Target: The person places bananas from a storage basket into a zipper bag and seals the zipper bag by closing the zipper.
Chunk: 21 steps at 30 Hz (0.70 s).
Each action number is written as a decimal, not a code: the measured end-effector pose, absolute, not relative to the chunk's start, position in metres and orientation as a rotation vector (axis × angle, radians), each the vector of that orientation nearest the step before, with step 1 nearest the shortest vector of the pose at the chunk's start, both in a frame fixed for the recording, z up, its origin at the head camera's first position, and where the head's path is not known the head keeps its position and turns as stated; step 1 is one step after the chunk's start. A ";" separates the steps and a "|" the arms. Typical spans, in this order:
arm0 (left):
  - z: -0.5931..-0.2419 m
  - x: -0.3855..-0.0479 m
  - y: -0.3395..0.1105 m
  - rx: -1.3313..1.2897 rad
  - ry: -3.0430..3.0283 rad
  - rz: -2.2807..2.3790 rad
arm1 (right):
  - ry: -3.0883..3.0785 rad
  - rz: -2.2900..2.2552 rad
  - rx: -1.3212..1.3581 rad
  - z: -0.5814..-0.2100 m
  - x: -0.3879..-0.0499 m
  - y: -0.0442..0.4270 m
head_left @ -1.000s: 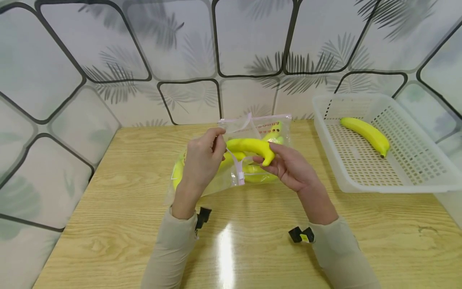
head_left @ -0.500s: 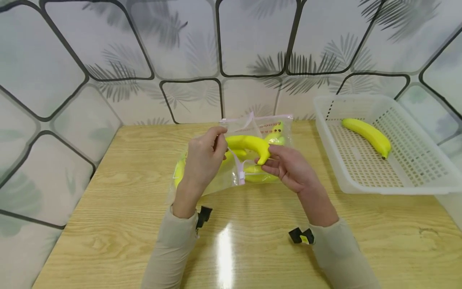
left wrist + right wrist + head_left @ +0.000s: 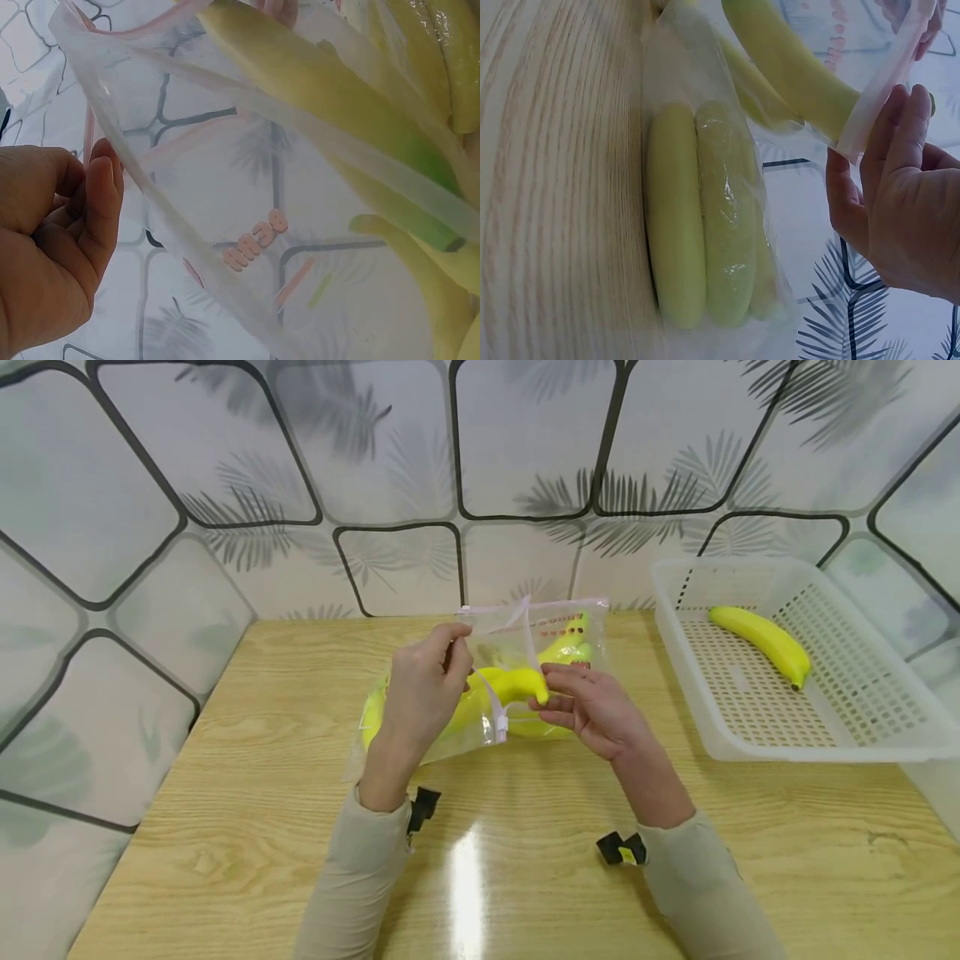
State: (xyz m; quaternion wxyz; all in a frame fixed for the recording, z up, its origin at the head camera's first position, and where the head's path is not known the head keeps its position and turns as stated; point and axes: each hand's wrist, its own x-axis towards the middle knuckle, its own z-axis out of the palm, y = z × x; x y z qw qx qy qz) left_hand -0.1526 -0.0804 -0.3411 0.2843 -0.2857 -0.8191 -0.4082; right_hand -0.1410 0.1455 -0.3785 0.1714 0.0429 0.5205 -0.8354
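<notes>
In the head view, a yellow toy banana [image 3: 516, 685] lies mostly inside a clear zip bag [image 3: 471, 727], its curved end sticking out of the mouth. My left hand [image 3: 427, 693] pinches the bag's edge; the left wrist view shows thumb and fingertips [image 3: 103, 180] together on the clear plastic. My right hand [image 3: 600, 710] holds the banana's protruding end between thumb and fingers. Other bananas show through the bag's plastic. Beyond them lies a second clear bag [image 3: 600, 618] with red print and yellow fruit inside.
A white perforated basket [image 3: 720, 727] stands at the right with one banana [image 3: 761, 643] in it. The wooden table [image 3: 225, 827] meets a leaf-patterned backdrop [image 3: 397, 568] behind the bags. Wrist cameras [image 3: 621, 849] are worn near both cuffs.
The right hand has moved left and the banana has slid left and lower, deeper into the bag. The left hand has stayed on the bag's edge.
</notes>
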 end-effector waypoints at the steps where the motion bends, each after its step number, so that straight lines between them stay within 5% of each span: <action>1: -0.341 -0.152 -0.080 -0.762 -2.193 -1.094 | 1.493 -2.364 0.114 -0.378 -0.141 0.146; 21: -0.340 -0.151 -0.081 -0.755 -2.186 -1.097 | 1.913 -2.086 -0.019 -0.384 -0.142 0.147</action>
